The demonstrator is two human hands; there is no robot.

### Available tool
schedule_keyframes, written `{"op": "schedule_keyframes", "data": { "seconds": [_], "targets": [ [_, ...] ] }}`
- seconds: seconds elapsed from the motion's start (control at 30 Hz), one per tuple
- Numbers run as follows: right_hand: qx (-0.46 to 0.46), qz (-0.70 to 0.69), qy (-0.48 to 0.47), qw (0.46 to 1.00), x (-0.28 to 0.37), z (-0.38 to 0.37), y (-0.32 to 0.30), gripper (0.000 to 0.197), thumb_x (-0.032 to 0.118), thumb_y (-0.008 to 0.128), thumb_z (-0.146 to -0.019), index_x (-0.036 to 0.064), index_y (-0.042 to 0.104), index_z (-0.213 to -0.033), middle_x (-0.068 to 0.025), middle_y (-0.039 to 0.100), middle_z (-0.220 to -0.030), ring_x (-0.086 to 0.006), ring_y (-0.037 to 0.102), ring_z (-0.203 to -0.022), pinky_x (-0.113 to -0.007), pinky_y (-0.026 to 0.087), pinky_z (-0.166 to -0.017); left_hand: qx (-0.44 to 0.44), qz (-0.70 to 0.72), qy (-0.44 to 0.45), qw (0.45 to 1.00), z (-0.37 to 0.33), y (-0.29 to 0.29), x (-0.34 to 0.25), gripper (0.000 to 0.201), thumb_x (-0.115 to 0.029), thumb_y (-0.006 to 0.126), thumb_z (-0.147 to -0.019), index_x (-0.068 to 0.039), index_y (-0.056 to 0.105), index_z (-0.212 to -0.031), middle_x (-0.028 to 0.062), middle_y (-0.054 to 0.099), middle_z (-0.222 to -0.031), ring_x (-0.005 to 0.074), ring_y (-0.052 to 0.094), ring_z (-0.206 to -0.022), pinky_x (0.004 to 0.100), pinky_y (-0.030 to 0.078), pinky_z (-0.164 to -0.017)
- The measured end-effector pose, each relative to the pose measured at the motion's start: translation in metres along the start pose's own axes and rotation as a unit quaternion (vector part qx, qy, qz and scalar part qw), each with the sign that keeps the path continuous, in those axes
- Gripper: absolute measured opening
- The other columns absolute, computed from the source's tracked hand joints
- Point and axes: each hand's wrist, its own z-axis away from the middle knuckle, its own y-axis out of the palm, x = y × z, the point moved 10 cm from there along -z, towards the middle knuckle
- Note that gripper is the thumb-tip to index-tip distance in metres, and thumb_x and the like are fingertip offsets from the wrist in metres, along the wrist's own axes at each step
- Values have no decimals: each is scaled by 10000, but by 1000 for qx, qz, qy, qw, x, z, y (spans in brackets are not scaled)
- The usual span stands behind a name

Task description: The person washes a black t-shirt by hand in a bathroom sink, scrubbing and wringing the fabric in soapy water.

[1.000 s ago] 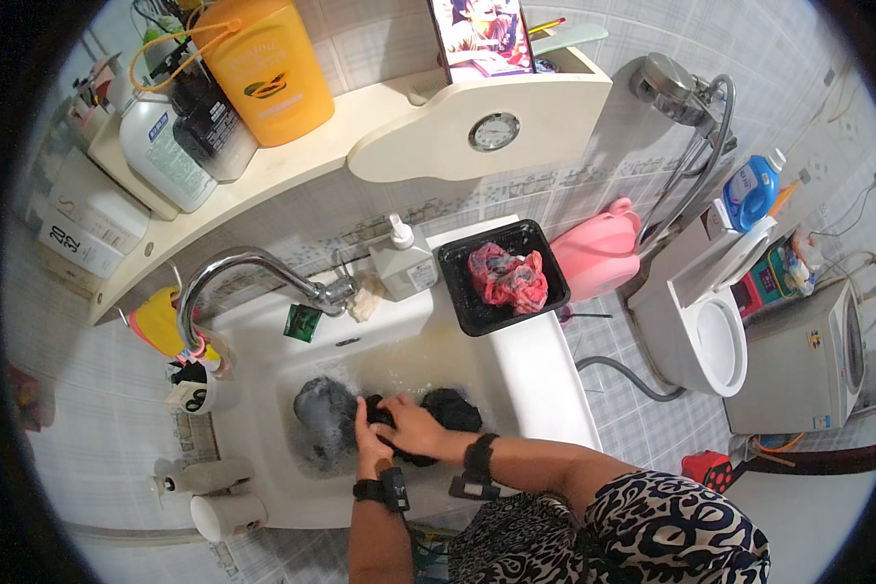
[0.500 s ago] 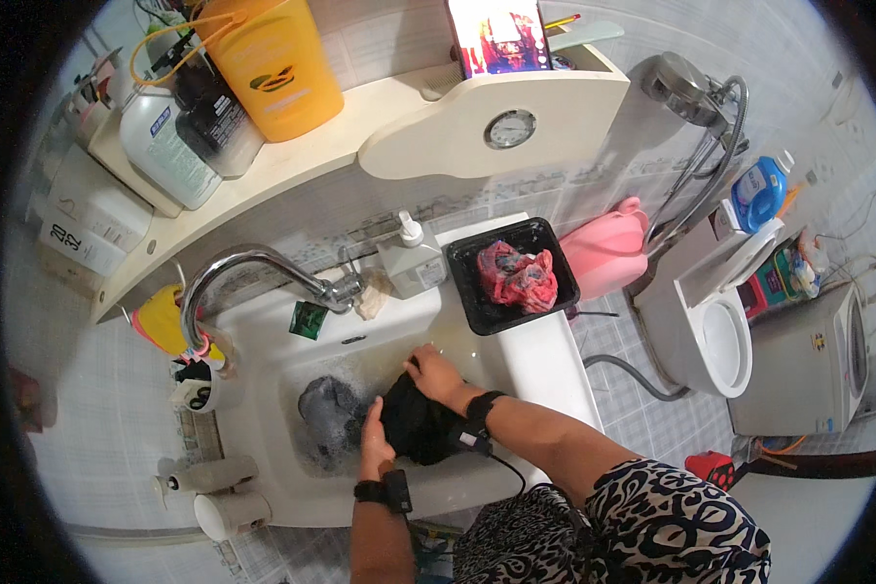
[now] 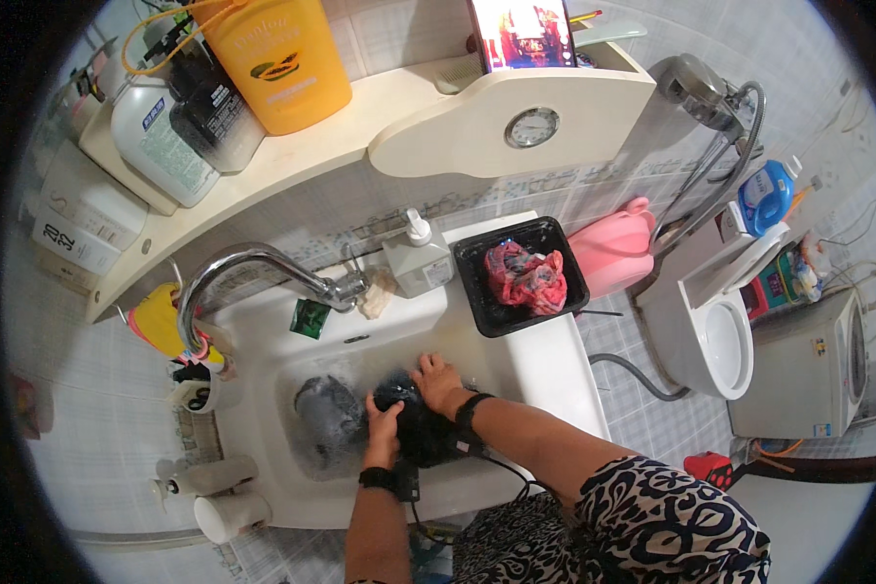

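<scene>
A wet, bunched black cloth (image 3: 426, 433) lies in the cloudy water of the white sink (image 3: 572, 384). My left hand (image 3: 383, 428) grips its left side, thumb toward the right and fingertips partly hidden by the cloth. Over the far right part of the same cloth, my right hand (image 3: 440, 382) bends its fingers and presses down; its fingertips are near the waterline. A grey cloth (image 3: 329, 417) floats just left of my left hand, touched by neither hand. Each wrist wears a black strap with a small device and cable.
A black tray (image 3: 477, 316) with a red patterned cloth (image 3: 526, 277) stands on the sink's right ledge. Behind the basin are a curved chrome faucet (image 3: 248, 255), a pump bottle (image 3: 419, 258) and a green packet (image 3: 309, 318). Overhead, a shelf (image 3: 302, 161) holds bottles and a lit phone (image 3: 524, 37).
Both hands have shifted slightly on the black cloth, which now sits lower and flatter in the water. My left thumb has swung to the right over it. The whole view has moved a little.
</scene>
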Motion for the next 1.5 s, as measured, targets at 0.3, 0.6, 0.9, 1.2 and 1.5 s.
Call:
{"op": "schedule_keyframes", "data": {
  "seconds": [0.3,0.6,0.9,1.2,1.5],
  "targets": [
    [-36,-185,25,982,-14,-10,-7,343,96,508,-802,97,536,-1144,-167,437,-1192,-376,510,-1025,-430,445,-866,-48,65,-59,995,4,-7,4,721,-43,596,-752,-155,257,-1378,162,474,-1198,328,509,-1032,437,474,-786],
    [29,-582,-109,805,53,35,-45,387,-29,508,-727,38,564,-1104,-130,584,-1066,-244,527,-1047,-327,383,-929,26,373,-77,924,21,22,-22,669,-643,500,-795,-78,558,-1150,102,576,-1092,264,555,-964,412,423,-879],
    [-65,-380,-112,916,74,43,-72,260,163,559,-781,17,559,-996,-238,528,-977,-398,527,-933,-458,436,-823,111,109,143,977,15,6,2,425,-357,475,-922,-48,476,-1214,95,546,-1123,217,534,-1000,343,456,-823],
    [-127,-421,-66,896,65,52,-72,276,237,530,-815,13,525,-976,-239,508,-982,-448,535,-854,-474,456,-769,106,394,-20,913,6,18,23,381,-335,406,-935,-32,486,-1151,114,539,-1103,252,527,-988,361,446,-796],
    [-98,-324,-7,941,3,-2,-67,270,268,510,-861,4,563,-852,-230,542,-932,-391,529,-892,-442,435,-786,14,174,-146,974,51,25,-12,702,-540,504,-849,8,434,-1282,151,456,-1309,280,473,-1159,368,382,-957]
  ]
}}
